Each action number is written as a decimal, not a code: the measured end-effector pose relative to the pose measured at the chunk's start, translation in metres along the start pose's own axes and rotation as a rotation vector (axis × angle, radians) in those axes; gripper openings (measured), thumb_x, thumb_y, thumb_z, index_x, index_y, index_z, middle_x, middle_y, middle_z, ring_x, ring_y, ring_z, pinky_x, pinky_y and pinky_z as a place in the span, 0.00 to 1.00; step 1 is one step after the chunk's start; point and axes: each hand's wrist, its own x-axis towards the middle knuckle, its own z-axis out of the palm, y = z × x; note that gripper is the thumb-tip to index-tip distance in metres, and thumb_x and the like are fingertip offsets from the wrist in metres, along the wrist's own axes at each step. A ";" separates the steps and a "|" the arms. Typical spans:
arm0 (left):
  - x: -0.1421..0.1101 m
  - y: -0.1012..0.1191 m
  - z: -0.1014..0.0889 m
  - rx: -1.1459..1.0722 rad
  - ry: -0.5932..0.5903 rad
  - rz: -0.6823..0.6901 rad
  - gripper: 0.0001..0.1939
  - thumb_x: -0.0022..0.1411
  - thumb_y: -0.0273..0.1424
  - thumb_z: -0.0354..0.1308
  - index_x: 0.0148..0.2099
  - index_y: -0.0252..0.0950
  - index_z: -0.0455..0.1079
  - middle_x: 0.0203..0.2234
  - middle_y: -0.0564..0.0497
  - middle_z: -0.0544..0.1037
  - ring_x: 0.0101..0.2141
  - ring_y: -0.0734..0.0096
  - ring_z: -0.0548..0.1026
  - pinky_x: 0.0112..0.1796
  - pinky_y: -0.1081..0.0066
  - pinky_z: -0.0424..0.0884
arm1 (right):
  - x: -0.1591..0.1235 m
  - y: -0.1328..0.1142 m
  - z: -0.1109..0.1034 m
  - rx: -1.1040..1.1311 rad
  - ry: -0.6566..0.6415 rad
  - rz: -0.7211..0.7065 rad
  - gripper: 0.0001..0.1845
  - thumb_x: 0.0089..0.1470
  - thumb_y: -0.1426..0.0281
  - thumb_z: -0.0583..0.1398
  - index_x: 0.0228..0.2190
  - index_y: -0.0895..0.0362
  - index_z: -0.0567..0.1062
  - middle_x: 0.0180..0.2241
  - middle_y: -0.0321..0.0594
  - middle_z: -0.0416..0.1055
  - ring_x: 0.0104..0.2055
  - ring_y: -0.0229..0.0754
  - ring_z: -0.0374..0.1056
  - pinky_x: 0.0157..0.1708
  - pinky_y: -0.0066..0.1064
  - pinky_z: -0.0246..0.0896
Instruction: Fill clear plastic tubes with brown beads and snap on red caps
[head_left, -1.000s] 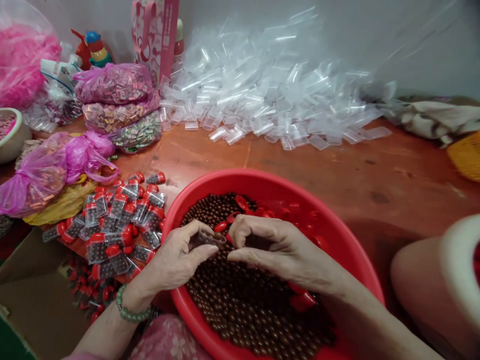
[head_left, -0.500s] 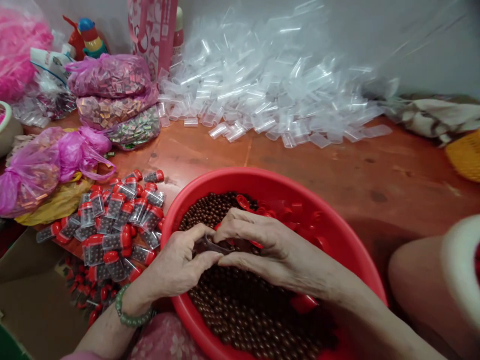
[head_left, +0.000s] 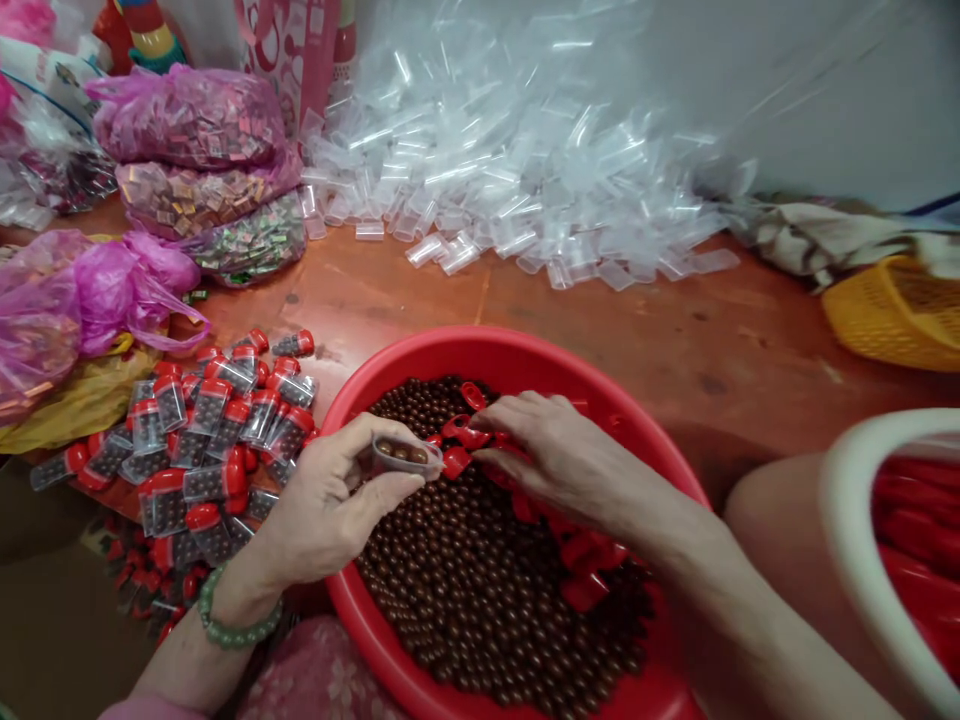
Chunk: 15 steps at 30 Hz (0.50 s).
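My left hand (head_left: 322, 500) pinches a small clear plastic container (head_left: 405, 456) tilted so its open mouth faces me, with brown balls inside. It is above the left part of a red basin (head_left: 517, 345). Loose shiny brown balls (head_left: 480, 580) cover much of the basin's bottom. Over the basin's middle, my right hand (head_left: 551, 445) has its thumb and fingertips closed round a red plastic cap (head_left: 466, 432). More red caps (head_left: 585, 580) lie beneath this hand and along the basin's right part, partly hidden by it.
Filled containers with red tops (head_left: 210, 430) lie heaped left of the basin. Behind them are pink bags of small pieces (head_left: 195, 120). Empty clear containers (head_left: 510, 170) pile against the wall. At right stand a pale tub (head_left: 847, 500) holding red pieces and a yellow basket (head_left: 885, 310).
My hands were together at the container; now they are apart. The right hand has moved to the red caps, and the left has turned the container's filled mouth into view. The camera view has shifted right.
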 end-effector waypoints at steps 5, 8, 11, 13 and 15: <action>0.002 -0.001 -0.003 0.115 -0.022 -0.010 0.07 0.63 0.28 0.57 0.44 0.34 0.72 0.37 0.49 0.79 0.38 0.72 0.76 0.40 0.74 0.71 | 0.008 -0.013 0.017 -0.186 -0.148 -0.093 0.12 0.55 0.76 0.58 0.40 0.53 0.76 0.39 0.45 0.71 0.44 0.50 0.65 0.40 0.39 0.54; 0.002 -0.004 -0.002 0.154 -0.061 -0.018 0.07 0.62 0.27 0.57 0.43 0.34 0.72 0.35 0.50 0.78 0.35 0.74 0.75 0.37 0.76 0.70 | 0.010 -0.015 0.025 -0.234 -0.177 -0.064 0.12 0.51 0.80 0.57 0.34 0.55 0.78 0.35 0.47 0.70 0.42 0.52 0.64 0.38 0.39 0.52; 0.001 -0.008 -0.001 0.137 -0.063 -0.055 0.07 0.62 0.28 0.57 0.43 0.35 0.72 0.35 0.50 0.78 0.35 0.74 0.74 0.37 0.75 0.69 | 0.011 -0.012 0.030 -0.214 -0.168 -0.061 0.10 0.54 0.79 0.56 0.31 0.56 0.76 0.35 0.48 0.69 0.42 0.52 0.64 0.37 0.39 0.52; 0.001 -0.010 -0.001 0.114 -0.072 -0.089 0.08 0.62 0.29 0.57 0.44 0.35 0.71 0.35 0.50 0.78 0.35 0.73 0.74 0.38 0.74 0.69 | 0.010 -0.011 0.029 -0.204 -0.150 -0.066 0.08 0.56 0.75 0.55 0.32 0.57 0.75 0.36 0.48 0.70 0.43 0.51 0.63 0.38 0.39 0.53; 0.002 -0.013 0.000 0.103 -0.058 -0.120 0.08 0.62 0.29 0.57 0.44 0.36 0.71 0.34 0.51 0.77 0.35 0.73 0.74 0.37 0.74 0.69 | 0.009 -0.011 0.023 -0.145 -0.140 -0.067 0.07 0.59 0.71 0.54 0.33 0.58 0.72 0.35 0.46 0.71 0.41 0.48 0.64 0.39 0.38 0.55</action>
